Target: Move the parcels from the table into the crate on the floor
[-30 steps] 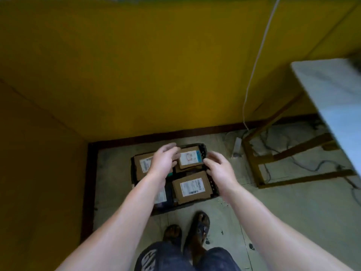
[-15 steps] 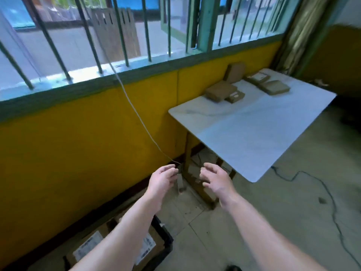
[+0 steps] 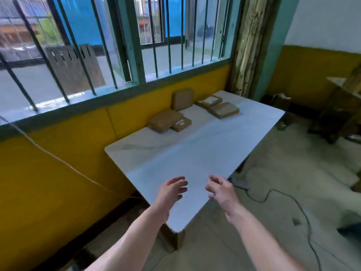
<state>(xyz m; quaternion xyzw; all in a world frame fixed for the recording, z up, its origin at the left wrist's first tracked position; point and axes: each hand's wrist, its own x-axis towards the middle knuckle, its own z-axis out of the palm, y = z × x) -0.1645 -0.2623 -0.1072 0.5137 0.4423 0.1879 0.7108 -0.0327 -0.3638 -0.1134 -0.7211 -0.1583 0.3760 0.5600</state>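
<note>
Fingers (image 3: 180,182) loosely spread, gripping nothing; left hand (image 3: 170,192) and right hand (image 3: 221,190) over table's (image 3: 195,153) near corner, cardboard parcels (image 3: 166,120) along far edge.

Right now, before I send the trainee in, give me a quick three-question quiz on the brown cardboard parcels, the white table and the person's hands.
1. True or false: the left hand and the right hand are both empty, with relaxed fingers.
2. How many brown cardboard parcels are on the white rectangular table? A three, B five, C eight.
3. Fill the gap: the parcel standing on edge leans against the ___ wall.

Key: 1 true. 2 B. 3 yellow.
</note>
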